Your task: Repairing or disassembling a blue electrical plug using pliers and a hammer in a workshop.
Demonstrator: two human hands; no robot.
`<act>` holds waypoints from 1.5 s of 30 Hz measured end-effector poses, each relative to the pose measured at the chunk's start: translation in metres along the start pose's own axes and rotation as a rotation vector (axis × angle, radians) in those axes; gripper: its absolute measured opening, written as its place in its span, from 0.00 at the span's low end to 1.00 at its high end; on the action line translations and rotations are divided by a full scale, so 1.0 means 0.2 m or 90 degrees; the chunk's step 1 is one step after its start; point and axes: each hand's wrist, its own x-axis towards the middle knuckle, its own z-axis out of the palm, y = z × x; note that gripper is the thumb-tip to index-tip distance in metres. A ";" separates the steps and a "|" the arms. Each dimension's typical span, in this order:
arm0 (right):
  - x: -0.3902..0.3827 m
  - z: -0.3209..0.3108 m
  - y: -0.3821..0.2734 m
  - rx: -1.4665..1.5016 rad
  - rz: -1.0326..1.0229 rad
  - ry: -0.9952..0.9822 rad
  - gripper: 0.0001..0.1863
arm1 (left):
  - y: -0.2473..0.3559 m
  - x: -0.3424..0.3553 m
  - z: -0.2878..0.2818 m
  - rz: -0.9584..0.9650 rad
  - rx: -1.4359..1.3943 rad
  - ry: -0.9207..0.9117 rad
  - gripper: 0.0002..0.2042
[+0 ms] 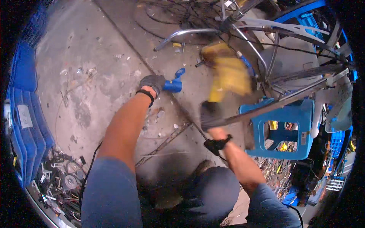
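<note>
My left hand [153, 83], in a dark glove, reaches forward over the concrete floor. Its fingers are closed on a blue cylindrical piece with a rounded flap [173, 86]. To its right, my gloved right hand [211, 115] is smeared by motion and wrapped round the handle end of a yellow tool [232, 78]. The tool's broad yellow part is too blurred to tell its exact kind. A gap of floor lies between the blue piece and the tool.
A blue plastic stool [306, 133] stands on the right, beneath metal tubes and bars [262, 57]. Blue crates [28, 133] are stacked at the left edge. Mixed scrap [70, 178] lies at lower left. Black cables [167, 17] coil at the top. Small debris dots the floor.
</note>
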 end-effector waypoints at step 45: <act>0.38 -0.54 -0.49 0.285 0.164 -0.003 0.09 | -0.24 0.00 0.22 -0.103 -0.030 -0.074 0.17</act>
